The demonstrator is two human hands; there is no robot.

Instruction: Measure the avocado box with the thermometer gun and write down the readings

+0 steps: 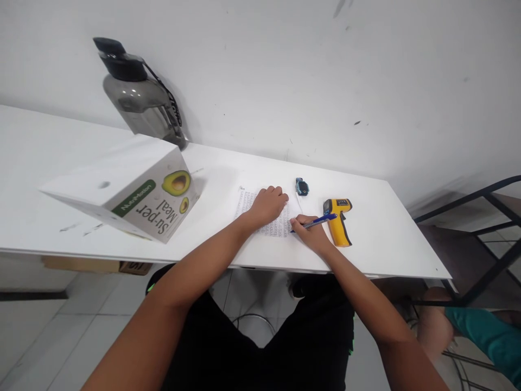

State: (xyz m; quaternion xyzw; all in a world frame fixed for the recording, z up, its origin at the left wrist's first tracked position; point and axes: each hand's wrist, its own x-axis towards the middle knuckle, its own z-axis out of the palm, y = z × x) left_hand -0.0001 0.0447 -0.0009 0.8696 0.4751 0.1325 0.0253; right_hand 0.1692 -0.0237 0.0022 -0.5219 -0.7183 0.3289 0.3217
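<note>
A sheet of paper [278,227] covered in dense rows of handwriting lies on the white table. My left hand [268,206] rests palm down across its upper part, fingers loosely bent, with nothing visible in its grasp. At the sheet's right edge, my right hand [311,233] is closed around a blue pen [321,220], tip toward the paper. Just right of that hand lies a yellow and black infrared thermometer [338,225]. A small blue smartwatch [302,187] sits beyond the paper, near the wall.
A white box [138,193] with avocado pictures stands on the table [220,217] to the left. Behind it, a grey water bottle [138,98] with a black lid is by the wall. At right are a black metal frame [484,228] and another person's leg [437,323].
</note>
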